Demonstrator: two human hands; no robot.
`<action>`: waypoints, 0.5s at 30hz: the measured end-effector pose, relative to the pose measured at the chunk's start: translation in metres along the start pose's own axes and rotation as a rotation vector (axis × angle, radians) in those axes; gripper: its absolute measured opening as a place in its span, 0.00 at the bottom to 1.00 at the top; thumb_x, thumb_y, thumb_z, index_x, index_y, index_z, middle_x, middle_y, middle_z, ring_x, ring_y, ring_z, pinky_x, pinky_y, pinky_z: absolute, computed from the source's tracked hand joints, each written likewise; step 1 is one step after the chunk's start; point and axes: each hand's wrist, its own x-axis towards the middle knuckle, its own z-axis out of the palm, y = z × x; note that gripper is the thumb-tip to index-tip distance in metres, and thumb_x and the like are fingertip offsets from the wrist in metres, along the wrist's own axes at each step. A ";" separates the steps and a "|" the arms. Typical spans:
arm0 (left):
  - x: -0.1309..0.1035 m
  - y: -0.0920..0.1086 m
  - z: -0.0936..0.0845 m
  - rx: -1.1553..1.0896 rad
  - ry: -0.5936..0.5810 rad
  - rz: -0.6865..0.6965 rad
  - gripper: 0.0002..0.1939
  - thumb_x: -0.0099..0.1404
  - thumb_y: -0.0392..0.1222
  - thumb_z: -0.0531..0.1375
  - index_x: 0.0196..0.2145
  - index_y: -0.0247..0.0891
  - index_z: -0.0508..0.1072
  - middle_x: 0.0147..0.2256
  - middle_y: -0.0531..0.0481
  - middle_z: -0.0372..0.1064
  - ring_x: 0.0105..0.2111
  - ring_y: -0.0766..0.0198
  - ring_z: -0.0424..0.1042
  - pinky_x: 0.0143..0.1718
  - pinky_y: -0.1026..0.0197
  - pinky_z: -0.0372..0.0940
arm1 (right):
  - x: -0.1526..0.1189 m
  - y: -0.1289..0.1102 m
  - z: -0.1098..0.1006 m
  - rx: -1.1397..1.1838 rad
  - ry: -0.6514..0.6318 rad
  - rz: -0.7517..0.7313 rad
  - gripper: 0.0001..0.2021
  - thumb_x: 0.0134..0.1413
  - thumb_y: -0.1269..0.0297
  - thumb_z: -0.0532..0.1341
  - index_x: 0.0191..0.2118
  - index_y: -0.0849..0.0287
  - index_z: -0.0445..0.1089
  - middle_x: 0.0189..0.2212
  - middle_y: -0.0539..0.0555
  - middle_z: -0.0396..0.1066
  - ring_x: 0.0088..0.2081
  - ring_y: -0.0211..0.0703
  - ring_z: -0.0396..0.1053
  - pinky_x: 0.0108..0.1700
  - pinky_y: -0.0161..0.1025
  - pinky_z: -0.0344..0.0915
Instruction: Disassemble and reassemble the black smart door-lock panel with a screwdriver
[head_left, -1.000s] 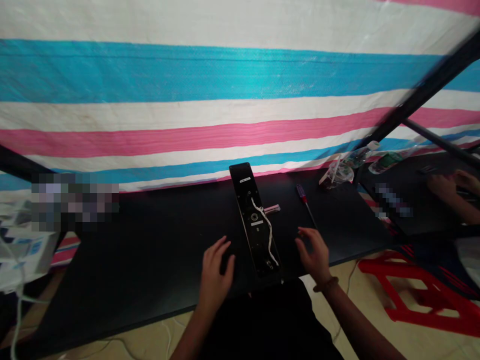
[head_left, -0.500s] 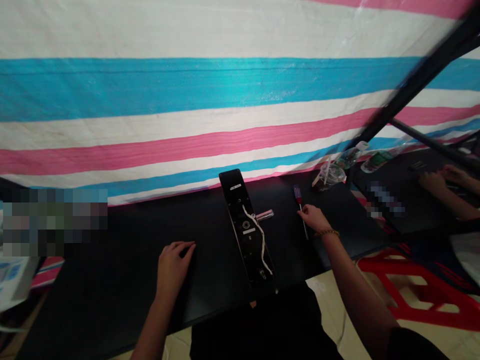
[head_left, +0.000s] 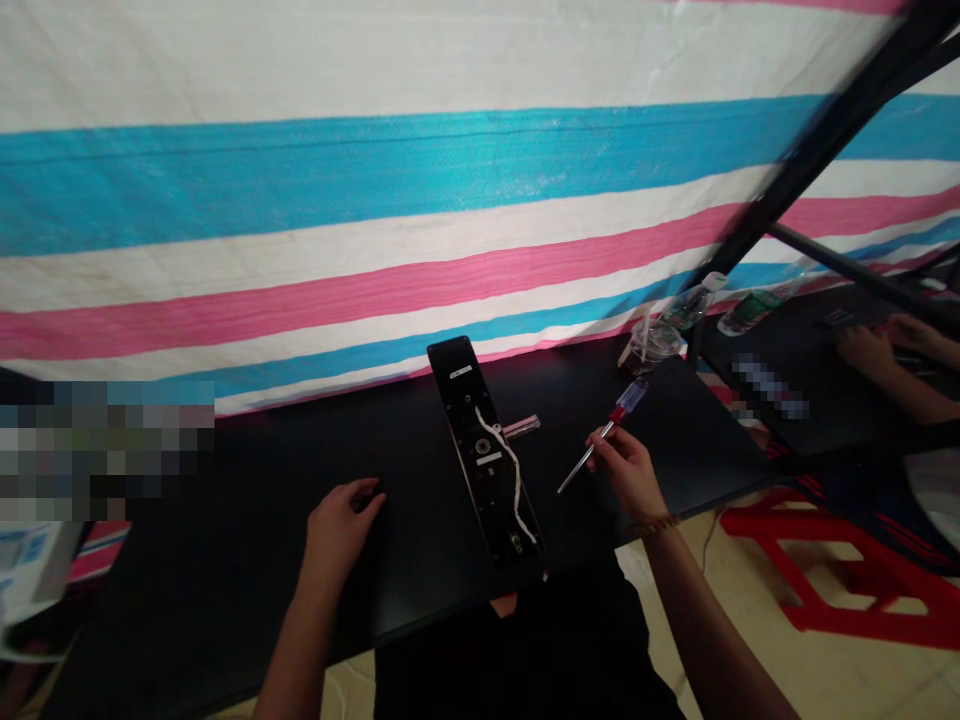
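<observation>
My right hand (head_left: 628, 475) pinches a screwdriver (head_left: 619, 415) by its metal shaft. The clear handle with a red collar points up and right, and the tip slants down and left above the black table (head_left: 247, 500). On the left, my left hand (head_left: 341, 525) rests on the tabletop, fingers loosely bent, a gap between thumb and forefinger, nothing in it. Between the hands lies a long black panel, like a door lock housing (head_left: 469, 430), with its inner side up. A white cable (head_left: 516, 475) runs along it, and a shiny lever handle (head_left: 522, 427) juts out to its right.
A plastic cup (head_left: 654, 342) and a clear bottle (head_left: 694, 300) stand at the table's back right. A striped sheet (head_left: 375, 170) hangs behind. Another person's hands (head_left: 866, 348) are at the neighbouring table. A red stool (head_left: 847, 600) stands on the floor at right.
My right hand has lifted the screwdriver off the table and tilted it, its tip swinging left towards the panel. My left hand's thumb and forefinger have parted slightly.
</observation>
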 end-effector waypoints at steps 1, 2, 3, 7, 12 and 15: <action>-0.001 -0.001 -0.001 -0.005 -0.007 -0.001 0.22 0.56 0.54 0.59 0.42 0.38 0.80 0.40 0.43 0.79 0.39 0.51 0.78 0.45 0.52 0.71 | -0.005 -0.002 0.002 0.057 0.007 0.006 0.14 0.51 0.53 0.71 0.35 0.58 0.72 0.30 0.51 0.73 0.25 0.37 0.69 0.29 0.36 0.67; -0.001 -0.001 -0.001 -0.004 -0.010 -0.002 0.22 0.56 0.54 0.59 0.42 0.38 0.80 0.41 0.43 0.79 0.39 0.52 0.78 0.45 0.53 0.71 | -0.010 -0.005 0.003 0.108 0.013 0.009 0.14 0.50 0.54 0.71 0.36 0.58 0.73 0.31 0.52 0.74 0.26 0.38 0.70 0.30 0.37 0.69; -0.002 0.000 -0.001 0.003 -0.010 -0.004 0.22 0.57 0.53 0.59 0.41 0.38 0.81 0.41 0.43 0.79 0.39 0.52 0.77 0.45 0.53 0.71 | -0.014 -0.007 0.004 0.154 0.016 0.009 0.13 0.50 0.55 0.72 0.37 0.58 0.74 0.32 0.52 0.75 0.27 0.38 0.72 0.31 0.37 0.70; -0.006 0.007 0.000 0.032 0.025 0.013 0.22 0.59 0.54 0.57 0.40 0.37 0.81 0.40 0.42 0.78 0.38 0.51 0.77 0.45 0.52 0.69 | -0.021 -0.014 0.007 0.290 0.033 -0.003 0.11 0.51 0.59 0.73 0.36 0.57 0.75 0.33 0.52 0.77 0.29 0.39 0.75 0.33 0.37 0.72; -0.006 0.012 0.005 0.051 0.097 0.063 0.20 0.61 0.53 0.55 0.36 0.37 0.81 0.39 0.42 0.79 0.39 0.49 0.76 0.45 0.51 0.68 | -0.026 -0.022 0.016 0.376 0.007 0.006 0.08 0.53 0.60 0.72 0.35 0.57 0.76 0.32 0.53 0.78 0.28 0.39 0.76 0.32 0.35 0.73; -0.005 0.012 0.005 0.044 0.124 0.088 0.20 0.61 0.53 0.54 0.35 0.37 0.80 0.38 0.40 0.79 0.40 0.48 0.76 0.46 0.50 0.68 | -0.034 -0.027 0.029 0.403 -0.043 0.003 0.07 0.53 0.60 0.72 0.34 0.57 0.77 0.33 0.53 0.79 0.28 0.38 0.76 0.32 0.35 0.73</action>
